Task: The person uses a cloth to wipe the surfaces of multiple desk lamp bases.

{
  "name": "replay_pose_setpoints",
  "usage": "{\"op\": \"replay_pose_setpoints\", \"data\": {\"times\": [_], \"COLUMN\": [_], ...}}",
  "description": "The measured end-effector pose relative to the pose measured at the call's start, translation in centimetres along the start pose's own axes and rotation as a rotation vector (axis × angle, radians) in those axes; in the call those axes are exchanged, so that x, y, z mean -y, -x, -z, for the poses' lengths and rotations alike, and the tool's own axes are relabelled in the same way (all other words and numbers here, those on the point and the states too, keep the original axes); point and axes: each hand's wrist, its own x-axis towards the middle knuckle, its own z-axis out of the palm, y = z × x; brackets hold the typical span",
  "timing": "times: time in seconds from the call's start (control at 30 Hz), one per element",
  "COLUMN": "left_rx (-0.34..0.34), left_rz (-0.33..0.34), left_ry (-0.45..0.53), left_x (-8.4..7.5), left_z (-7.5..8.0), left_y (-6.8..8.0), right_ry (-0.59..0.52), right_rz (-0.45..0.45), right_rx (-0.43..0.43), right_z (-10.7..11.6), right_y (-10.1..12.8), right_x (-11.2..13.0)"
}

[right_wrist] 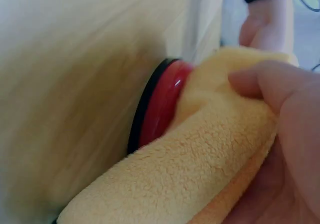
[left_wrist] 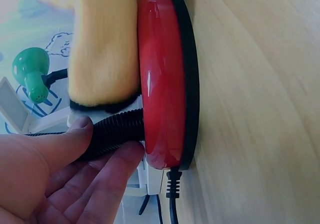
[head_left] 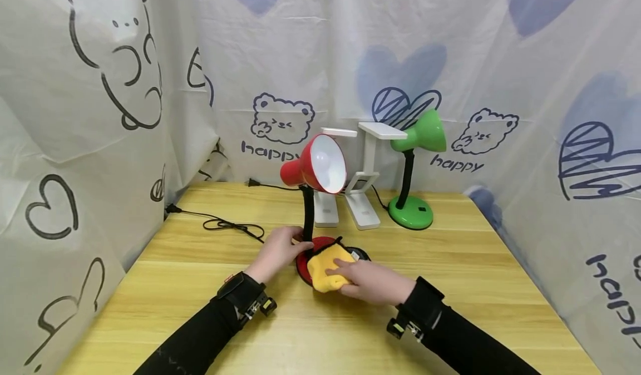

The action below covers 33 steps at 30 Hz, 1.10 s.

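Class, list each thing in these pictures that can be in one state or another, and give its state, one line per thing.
red lamp: upright, unlit, shade tilted.
yellow cloth: folded, pressed on the red lamp's base.
left hand: grips the lamp's black neck near the base.
right hand: holds the cloth.
green lamp: upright, unlit.
two white lamps: unfolded, unlit.
black plug: unplugged, on the table.

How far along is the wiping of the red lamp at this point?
In hand: the right hand presses the yellow cloth on the red lamp's base, while the left hand grips the black flexible neck just above it. Nothing shows that any part is finished. Probably left: the red shade; the green lamp and white lamps stand untouched behind.
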Motion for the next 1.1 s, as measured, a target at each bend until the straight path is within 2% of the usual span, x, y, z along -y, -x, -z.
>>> {"op": "replay_pose_setpoints", "data": {"times": [0.1, 0.17, 0.23, 0.43, 0.5, 0.6, 0.73, 0.83, 0.97, 1.1], "left_rx": [0.002, 0.002, -0.001, 0.014, 0.032, 0.042, 0.029, 0.025, 0.023, 0.021], "left_rz": [0.007, 0.009, 0.009, 0.021, 0.029, 0.042, 0.064, 0.088, 0.117, 0.147], "left_ry": [0.005, 0.001, -0.006, 0.022, 0.059, 0.093, 0.092, 0.09, 0.078, 0.086], "left_x": [0.0, 0.0, 0.0, 0.1, 0.1, 0.1, 0.5, 0.8, 1.6, 2.9], "left_z": [0.0, 0.1, 0.3, 0.5, 0.6, 0.7, 0.8, 1.2, 2.2, 3.4], "left_y": [0.0, 0.1, 0.1, -0.1, -0.1, -0.1, -0.3, -0.4, -0.9, -1.6], "right_ry": [-0.187, -0.36, -0.565, -1.119, -1.27, -1.487, -1.643, -1.651, -1.63, -1.625], "right_rz": [0.029, 0.037, 0.021, -0.08, -0.106, -0.16, -0.326, -0.391, -0.385, -0.368], "right_rx": [0.043, 0.018, -0.046, -0.336, -0.38, -0.382, -0.371, -0.36, -0.358, -0.363], "right_z": [0.3, 0.5, 0.9, 1.9, 1.7, 0.7, -1.8, -2.9, -3.1, -3.1], "right_y": [1.6, 2.4, 3.1, 5.3, 6.0, 7.4, 9.8, 11.5, 13.1, 13.4], "right_x": [-0.6, -1.3, -2.2, -6.1, -8.0, -11.4, -15.8, -17.6, -18.0, -18.2]}}
